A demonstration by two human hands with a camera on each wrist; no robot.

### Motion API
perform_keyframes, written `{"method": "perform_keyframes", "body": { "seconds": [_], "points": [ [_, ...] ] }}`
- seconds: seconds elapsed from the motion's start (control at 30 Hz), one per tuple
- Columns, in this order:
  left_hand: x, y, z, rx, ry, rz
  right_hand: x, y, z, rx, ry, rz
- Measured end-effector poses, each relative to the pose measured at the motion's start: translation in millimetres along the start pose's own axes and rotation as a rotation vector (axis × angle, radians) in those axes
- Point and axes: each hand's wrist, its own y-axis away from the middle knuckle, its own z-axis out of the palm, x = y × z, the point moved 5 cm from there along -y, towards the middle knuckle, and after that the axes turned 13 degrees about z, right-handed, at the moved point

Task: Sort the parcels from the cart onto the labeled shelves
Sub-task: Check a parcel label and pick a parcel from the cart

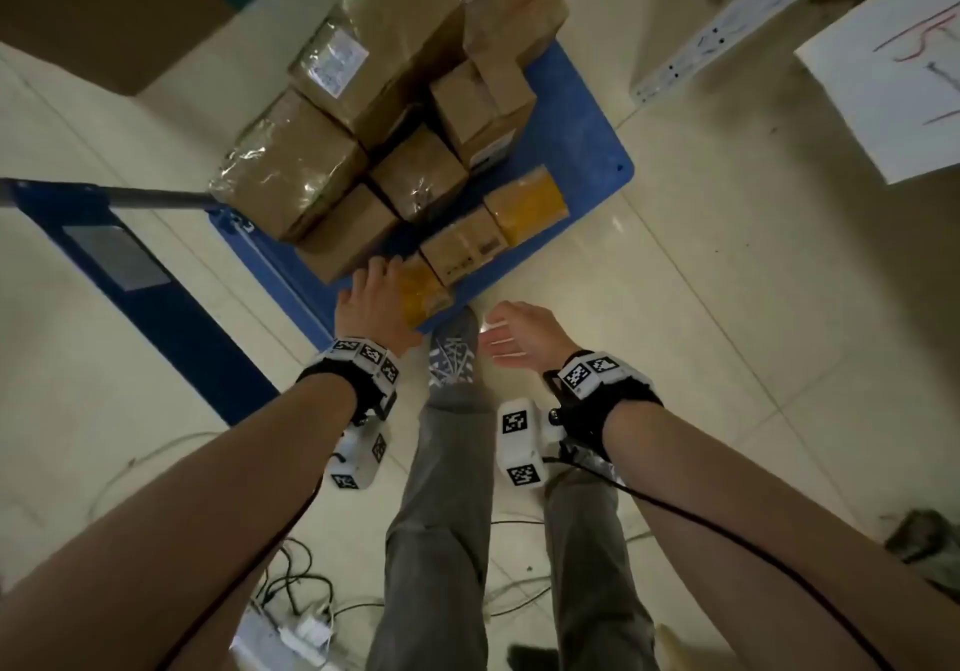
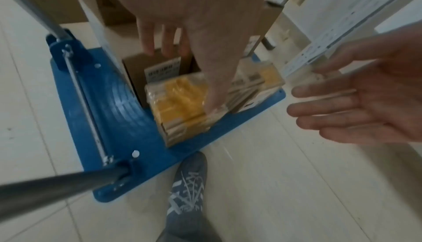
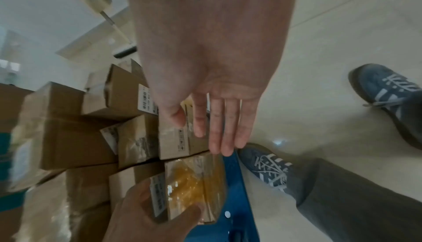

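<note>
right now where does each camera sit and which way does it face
Head: on the head, looking down at the cart; both forearms, left hand, right hand, legs show.
Left wrist: looks along the left hand at the yellow parcel it grips; right hand, shoe show.
Right wrist: looks along the open right hand at the boxes; both shoes show.
All share the yellow parcel.

Blue cart (image 1: 582, 140) on the floor (image 1: 727, 307) bears cardboard parcels (image 1: 291, 166).
</note>
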Motion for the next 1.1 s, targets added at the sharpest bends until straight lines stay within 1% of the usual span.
{"method": "perform_keyframes", "body": {
  "seconds": [0.07, 0.17, 0.27, 0.33, 0.5, 0.6, 0.7, 0.83, 0.97, 1.03, 1.1],
  "points": [
    [-6, -5, 16, 0.029, 0.026, -0.039, 6, -14, 6, 0.001, -0.015, 0.028],
    [-11, -14, 41, 0.034, 0.056, -0.086, 21, -31, 10, -0.025, -0.035, 0.086],
    [-17, -23, 54, 0.042, 0.067, -0.109, 29, -39, 7, -0.027, -0.048, 0.088],
    [-22, -27, 61, 0.024, 0.073, -0.134, 34, -46, 3, -0.028, -0.070, 0.092],
    [-28, -30, 63, 0.020, 0.069, -0.129, 42, -56, -5, -0.016, -0.101, 0.087],
    [-28, -22, 59, -0.021, 0.092, -0.141, 48, -57, -6, -0.004, -0.127, 0.099],
    [-26, -6, 51, -0.032, 0.094, -0.172, 53, -54, -6, -0.011, -0.161, 0.097],
    [-18, 10, 40, -0.086, 0.210, -0.181, 60, -43, -12, -0.032, -0.189, 0.080],
    [-4, 13, 32, -0.185, 0.304, -0.160, 75, -31, -39, -0.015, -0.288, 0.059],
    [16, 12, 25, -0.265, 0.416, -0.132, 85, -26, -63, 0.012, -0.352, 0.055],
    [47, 13, 17, -0.329, 0.549, -0.104, 94, -20, -90, 0.027, -0.427, 0.056]
  ]
}}
